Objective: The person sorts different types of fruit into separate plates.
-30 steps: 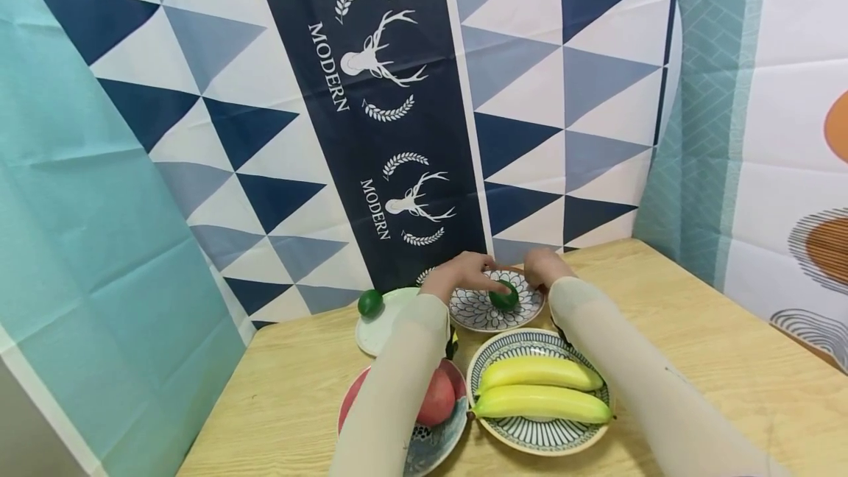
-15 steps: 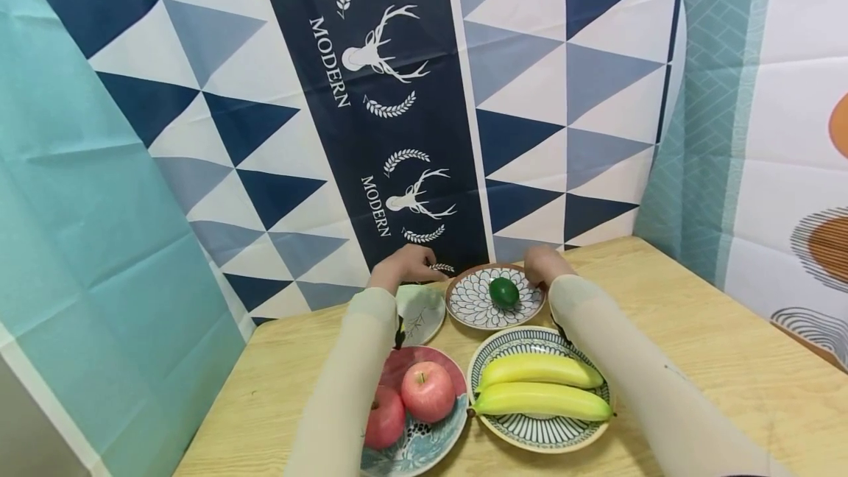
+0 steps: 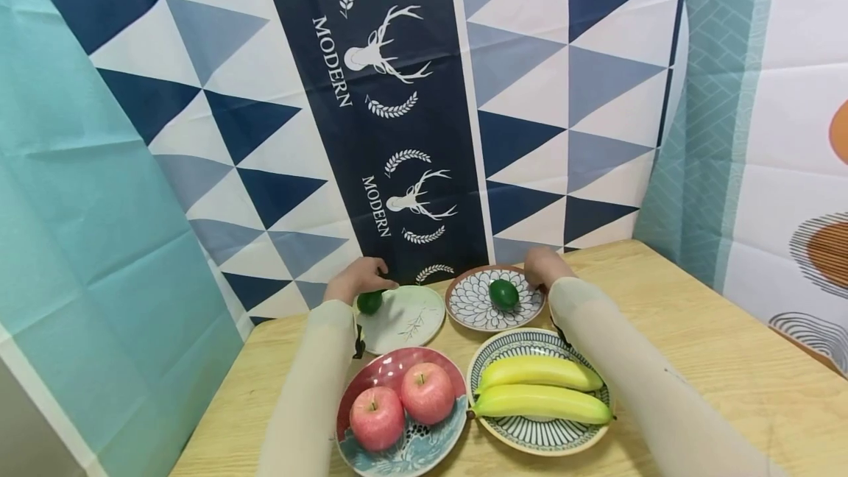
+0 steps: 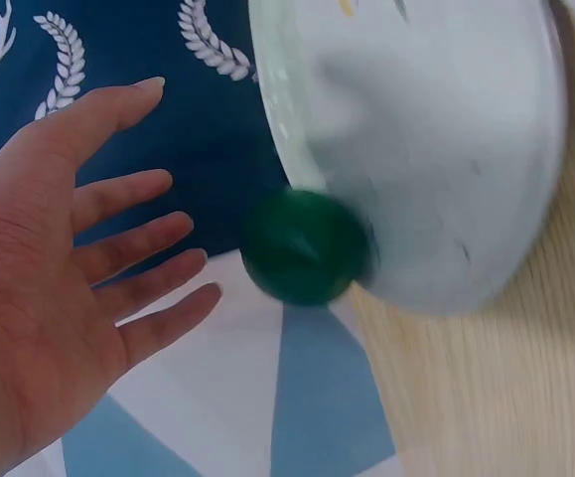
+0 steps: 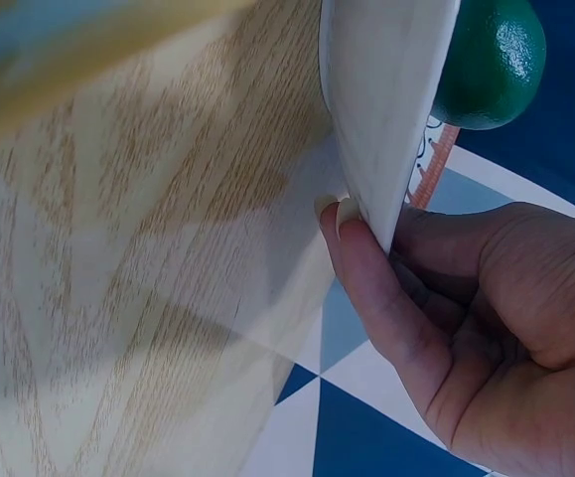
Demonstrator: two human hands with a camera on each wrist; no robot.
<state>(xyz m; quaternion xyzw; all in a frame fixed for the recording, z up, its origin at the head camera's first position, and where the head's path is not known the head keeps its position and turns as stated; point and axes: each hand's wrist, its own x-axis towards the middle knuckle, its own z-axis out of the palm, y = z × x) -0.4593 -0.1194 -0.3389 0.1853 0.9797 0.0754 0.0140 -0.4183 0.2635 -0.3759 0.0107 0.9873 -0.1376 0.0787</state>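
Observation:
My left hand (image 3: pixel 360 280) hovers over the left end of a pale green-white plate (image 3: pixel 414 315). In the left wrist view its fingers are spread and relaxed, apart from a dark green oval fruit (image 4: pixel 305 246) at the plate's rim. My right hand (image 3: pixel 546 268) pinches the right edge of a brown-rimmed plate with a petal pattern (image 3: pixel 470 306). Thumb and fingers lie on opposite faces of that plate (image 5: pixel 381 109) in the right wrist view, and its underside shows. Another green fruit (image 3: pixel 504 294) lies on the petal plate.
Nearer on the wooden table (image 3: pixel 702 344), a red-and-blue plate (image 3: pixel 433 451) carries two apples (image 3: pixel 377 419). To its right, a striped-rim plate (image 3: pixel 550 446) bears two yellow bananas (image 3: pixel 543 403). A patterned cloth (image 3: pixel 424 131) hangs behind the table's far edge.
My left hand has left the green fruit on the petal plate and moved left to the fruit at the pale plate. My right hand has stayed at the petal plate's rim.

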